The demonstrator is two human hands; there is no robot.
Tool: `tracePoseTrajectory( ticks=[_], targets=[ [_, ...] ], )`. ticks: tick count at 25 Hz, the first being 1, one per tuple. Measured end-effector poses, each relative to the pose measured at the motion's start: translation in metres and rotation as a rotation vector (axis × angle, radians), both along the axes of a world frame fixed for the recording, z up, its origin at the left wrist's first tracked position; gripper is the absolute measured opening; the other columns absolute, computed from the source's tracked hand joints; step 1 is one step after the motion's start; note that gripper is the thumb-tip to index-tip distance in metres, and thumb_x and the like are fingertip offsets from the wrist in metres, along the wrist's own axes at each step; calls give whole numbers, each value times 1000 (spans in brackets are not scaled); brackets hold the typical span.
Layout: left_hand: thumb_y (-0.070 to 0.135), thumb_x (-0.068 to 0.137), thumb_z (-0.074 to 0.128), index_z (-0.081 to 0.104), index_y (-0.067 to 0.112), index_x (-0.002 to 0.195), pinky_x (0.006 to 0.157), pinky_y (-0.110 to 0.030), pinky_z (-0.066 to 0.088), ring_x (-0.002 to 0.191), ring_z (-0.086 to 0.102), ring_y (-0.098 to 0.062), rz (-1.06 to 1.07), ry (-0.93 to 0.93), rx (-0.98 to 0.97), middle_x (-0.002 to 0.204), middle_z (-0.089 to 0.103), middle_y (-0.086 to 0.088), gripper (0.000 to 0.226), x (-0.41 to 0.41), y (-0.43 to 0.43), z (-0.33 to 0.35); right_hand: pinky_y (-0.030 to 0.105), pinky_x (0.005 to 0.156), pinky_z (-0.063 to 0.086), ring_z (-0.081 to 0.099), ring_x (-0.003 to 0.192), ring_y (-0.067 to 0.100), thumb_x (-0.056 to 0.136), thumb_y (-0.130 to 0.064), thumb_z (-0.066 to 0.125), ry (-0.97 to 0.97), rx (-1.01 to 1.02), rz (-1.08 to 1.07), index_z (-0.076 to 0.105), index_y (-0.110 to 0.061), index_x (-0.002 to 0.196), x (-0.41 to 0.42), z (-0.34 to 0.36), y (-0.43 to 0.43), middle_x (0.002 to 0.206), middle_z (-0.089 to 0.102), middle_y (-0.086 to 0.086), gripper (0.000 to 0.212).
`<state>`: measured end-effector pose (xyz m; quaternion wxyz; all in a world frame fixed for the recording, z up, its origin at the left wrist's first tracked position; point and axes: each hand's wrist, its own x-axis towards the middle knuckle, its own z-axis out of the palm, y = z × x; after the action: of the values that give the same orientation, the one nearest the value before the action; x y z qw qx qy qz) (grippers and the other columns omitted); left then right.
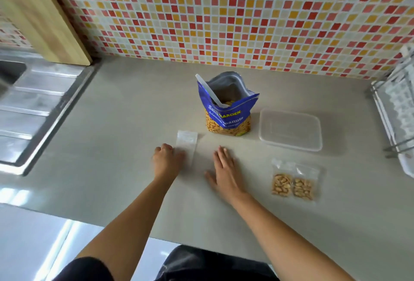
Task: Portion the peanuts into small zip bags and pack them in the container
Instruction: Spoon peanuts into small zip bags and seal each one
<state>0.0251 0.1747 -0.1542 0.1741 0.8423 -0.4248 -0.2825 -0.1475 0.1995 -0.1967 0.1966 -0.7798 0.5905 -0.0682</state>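
The back of the scene is being filled by a wall of small red, orange, yellow and white mosaic tiles (224,11), and below it a pale beige smooth desk (125,123) is being used as the work surface. At the far left a ribbed stainless-steel sink drainboard (38,105) is being shown set beside the desk, with a pale wooden board (38,11) being leaned against the wall above it. At the right edge a metal wire rack (396,110) is being cut off by the frame. Near the middle of the desk a blue stand-up bag of peanuts (228,114) is being kept upright with its top open. Just to its right, a clear rectangular plastic container (290,129) is being kept flat on the desk. The right hand (225,168) is being laid palm down on the desk in front of the blue bag, its fingers straight and slightly apart, with nothing held. To its right, in front of the container and apart from it, two small clear zip bags filled with peanuts (281,182) are being left lying flat, side by side and touching. A small empty clear zip bag (187,144), lying just left of and in front of the blue bag, is being gripped at its near left part by the left hand (167,159), whose fingers are being curled together on it. A white plastic scoop (210,92) is being left standing inside the blue bag, its handle tilted up to the left.
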Motion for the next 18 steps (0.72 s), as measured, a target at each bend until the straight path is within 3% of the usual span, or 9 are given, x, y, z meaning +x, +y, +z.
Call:
tracePoseTrajectory(
  ticks=[2, 4, 6, 8, 10, 13, 16, 18],
  targets=[
    [21, 79, 66, 55, 2, 113, 86, -45, 51, 105, 54, -37, -12, 39, 30, 116, 54, -20, 40, 5, -5, -1, 43, 96, 47, 56, 121, 26, 78, -51, 35, 87, -32, -24, 60, -7, 122, 2, -5, 4, 132, 58, 12, 67],
    [20, 78, 67, 55, 6, 111, 84, -39, 52, 104, 57, -34, 10, 87, 48, 111, 61, -16, 38, 6, -8, -1, 39, 106, 34, 51, 126, 25, 81, -52, 33, 97, -95, -46, 56, -8, 128, 3, -7, 10, 137, 53, 11, 68],
    [19, 78, 66, 59, 9, 104, 80, -32, 50, 99, 58, -30, 21, 99, 88, 103, 65, -11, 29, 7, -10, 3, 38, 107, 23, 48, 129, 25, 83, -52, 33, 109, -124, -72, 52, -7, 131, 5, -9, 11, 140, 50, 11, 69],
    [18, 79, 65, 59, 15, 79, 70, -29, 43, 82, 54, -27, 8, 91, 114, 84, 60, -8, 6, 9, -12, 5, 37, 107, 21, 46, 131, 25, 83, -52, 33, 130, -151, -75, 50, -7, 133, 6, -10, 12, 142, 48, 11, 69],
    [17, 78, 65, 50, 19, 63, 65, -29, 39, 75, 48, -23, -11, 95, 121, 75, 53, -4, 22, 11, -12, 6, 37, 107, 20, 45, 132, 25, 84, -52, 33, 123, -175, -80, 49, -7, 134, 4, -12, 12, 142, 47, 11, 69],
    [16, 78, 66, 61, 15, 80, 66, -26, 38, 80, 50, -20, 1, 123, 100, 84, 56, -2, 6, 13, -12, 7, 36, 107, 20, 45, 131, 25, 84, -52, 34, 90, -218, -83, 49, -6, 134, 4, -18, 11, 142, 47, 11, 69],
    [14, 76, 68, 59, 18, 73, 58, -23, 39, 75, 53, -19, 18, 267, 0, 77, 58, 0, 10, 14, -8, 12, 38, 109, 28, 47, 130, 27, 83, -51, 36, 12, -245, -60, 51, -5, 131, 2, -19, 8, 139, 50, 14, 68],
    [10, 76, 71, 58, 16, 70, 54, -22, 41, 62, 53, -16, -15, 473, -55, 70, 58, -2, 15, 16, -5, 17, 34, 104, 38, 51, 125, 28, 86, -46, 39, -246, -168, -170, 52, -4, 129, 7, -6, 1, 133, 55, 14, 61]
  ],
)
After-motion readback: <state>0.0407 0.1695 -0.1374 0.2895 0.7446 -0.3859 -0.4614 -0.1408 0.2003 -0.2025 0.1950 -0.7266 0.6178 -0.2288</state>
